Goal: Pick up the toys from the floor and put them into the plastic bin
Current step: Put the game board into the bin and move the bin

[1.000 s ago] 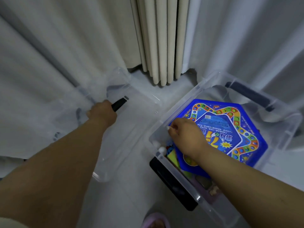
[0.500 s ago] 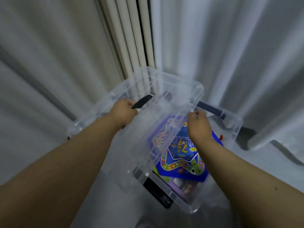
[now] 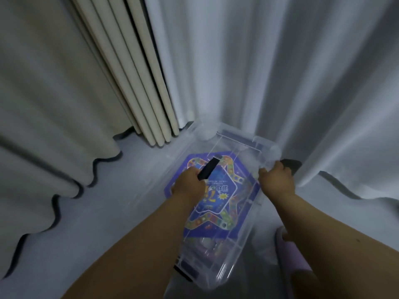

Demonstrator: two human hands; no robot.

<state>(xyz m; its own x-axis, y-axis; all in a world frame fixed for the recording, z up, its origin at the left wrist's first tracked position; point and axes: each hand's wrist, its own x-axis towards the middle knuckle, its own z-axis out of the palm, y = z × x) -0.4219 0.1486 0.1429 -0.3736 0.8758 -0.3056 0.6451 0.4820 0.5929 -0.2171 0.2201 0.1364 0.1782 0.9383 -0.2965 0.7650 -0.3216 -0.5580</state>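
- Curtains (image 3: 269, 72): pale drapes hang down to the grey floor (image 3: 97, 212) behind and on both sides of the work area, their hems close to the bin's far end.
- Plastic bin (image 3: 226, 266): a clear tub standing on the floor between the forearms, a black latch at its near end.
- Lid (image 3: 235, 147): clear and lying over the bin's opening. Whether it sits square on the rim all round cannot be told.
- Board game (image 3: 218, 203): blue, with a coloured track, lying flat inside the bin and seen through the lid. Smaller toys below it are too blurred to identify.
- Slipper (image 3: 291, 255): lilac, just beside the bin's right wall.
- Left hand (image 3: 190, 186): fingers curled around the black lid handle (image 3: 208, 169).
- Right hand (image 3: 277, 180): fingers hooked over the lid's right edge near the far corner, next to a black latch (image 3: 290, 164).
- Assessment: no toys are visible on the floor, so the task appears almost complete, with closing as the step in hand.
- Risk: uneven pressure could leave one corner raised; the latch could nip the right fingers; a curtain hem could be trapped under the rim.
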